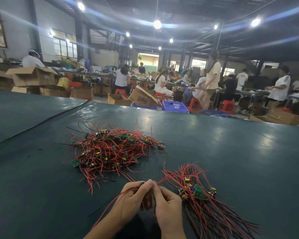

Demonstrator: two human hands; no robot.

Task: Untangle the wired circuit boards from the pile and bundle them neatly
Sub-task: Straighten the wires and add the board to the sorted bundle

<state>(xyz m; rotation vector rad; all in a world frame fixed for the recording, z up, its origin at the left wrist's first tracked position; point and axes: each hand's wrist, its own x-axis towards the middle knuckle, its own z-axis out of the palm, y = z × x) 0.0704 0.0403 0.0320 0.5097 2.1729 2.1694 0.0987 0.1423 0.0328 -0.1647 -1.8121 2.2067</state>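
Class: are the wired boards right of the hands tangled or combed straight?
Mostly straight: the red-and-black-wired green circuit boards cluster together, wires fanning roughly parallel.

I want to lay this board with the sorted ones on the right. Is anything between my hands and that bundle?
Nothing visible. The left hand and right hand pinch the wired board; the bundle lies just beside the right hand, only red wires arching between.

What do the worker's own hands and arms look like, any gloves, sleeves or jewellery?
The left hand and right hand are bare: no gloves, rings or tape show. The forearms are bare too down to the picture's lower edge, with no sleeve, watch or bracelet in view. The fingernails that show look short and unpainted.
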